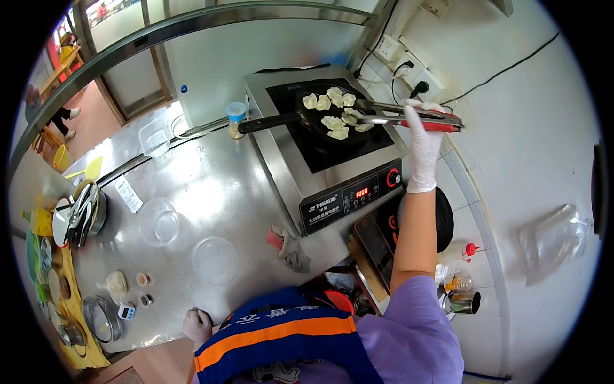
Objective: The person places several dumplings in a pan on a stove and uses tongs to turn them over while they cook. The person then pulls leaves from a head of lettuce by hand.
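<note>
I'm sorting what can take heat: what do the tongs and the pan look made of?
Tongs: shiny, silvery arms, so likely metal; the bright red grip may be plastic or rubber. Pan: dark surface, perhaps coated metal; its black handle is possibly plastic.

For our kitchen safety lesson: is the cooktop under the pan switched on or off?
On: the cooktop shows lit red digits on its front panel. How hot it is cannot be told.

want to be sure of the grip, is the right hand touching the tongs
Touching: the head view shows the gloved right hand closed around the red handle of the tongs.
</note>
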Motion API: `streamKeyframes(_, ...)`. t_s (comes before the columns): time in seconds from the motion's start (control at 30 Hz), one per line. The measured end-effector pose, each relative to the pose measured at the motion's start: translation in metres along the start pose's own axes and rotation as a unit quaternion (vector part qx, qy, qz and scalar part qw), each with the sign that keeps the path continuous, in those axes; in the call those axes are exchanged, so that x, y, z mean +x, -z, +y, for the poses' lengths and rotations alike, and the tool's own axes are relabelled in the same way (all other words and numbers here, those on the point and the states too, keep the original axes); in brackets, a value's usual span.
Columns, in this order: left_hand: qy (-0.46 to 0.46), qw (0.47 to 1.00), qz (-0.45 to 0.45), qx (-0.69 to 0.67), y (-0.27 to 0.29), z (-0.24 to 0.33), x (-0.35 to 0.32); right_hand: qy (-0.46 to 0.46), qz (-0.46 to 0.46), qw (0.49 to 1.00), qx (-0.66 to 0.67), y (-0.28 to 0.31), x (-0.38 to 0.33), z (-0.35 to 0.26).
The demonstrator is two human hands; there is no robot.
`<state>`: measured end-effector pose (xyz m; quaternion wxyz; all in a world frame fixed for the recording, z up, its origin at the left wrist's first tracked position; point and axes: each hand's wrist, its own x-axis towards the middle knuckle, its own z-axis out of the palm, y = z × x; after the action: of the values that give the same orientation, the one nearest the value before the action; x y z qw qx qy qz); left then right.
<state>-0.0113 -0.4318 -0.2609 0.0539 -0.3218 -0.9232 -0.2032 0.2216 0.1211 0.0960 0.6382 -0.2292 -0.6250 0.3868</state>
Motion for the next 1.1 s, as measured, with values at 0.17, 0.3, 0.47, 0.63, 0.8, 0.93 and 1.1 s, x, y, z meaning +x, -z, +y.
streamKeyframes(0.17,-0.019,1.000,0.007,0.002,0.005,0.005,0.007,-0.005,-0.085,0.996,-0.023,-0.045,-0.014,0.031)
streamKeyframes(0.3,-0.019,1.000,0.004,-0.002,0.003,0.001,0.004,-0.043,-0.118,0.987,-0.101,-0.067,-0.019,0.041)
streamKeyframes(0.47,-0.013,1.000,0.008,-0.025,0.016,0.013,0.010,-0.019,-0.039,0.995,-0.088,-0.071,-0.007,0.036)
streamKeyframes(0.63,-0.020,0.999,0.007,-0.037,0.016,0.009,0.012,-0.060,0.070,0.992,-0.083,-0.012,0.022,0.033)
streamKeyframes(0.8,-0.023,0.998,0.022,-0.051,0.017,0.010,0.017,-0.109,0.120,0.986,-0.049,0.018,0.038,0.048)
streamKeyframes(0.93,-0.024,0.998,0.021,-0.054,0.016,0.009,0.016,-0.114,0.116,0.986,-0.036,0.004,0.037,0.047)
streamKeyframes(1.1,-0.032,0.997,0.014,-0.067,0.019,0.009,0.018,-0.105,0.158,0.981,-0.030,0.006,0.042,0.056)
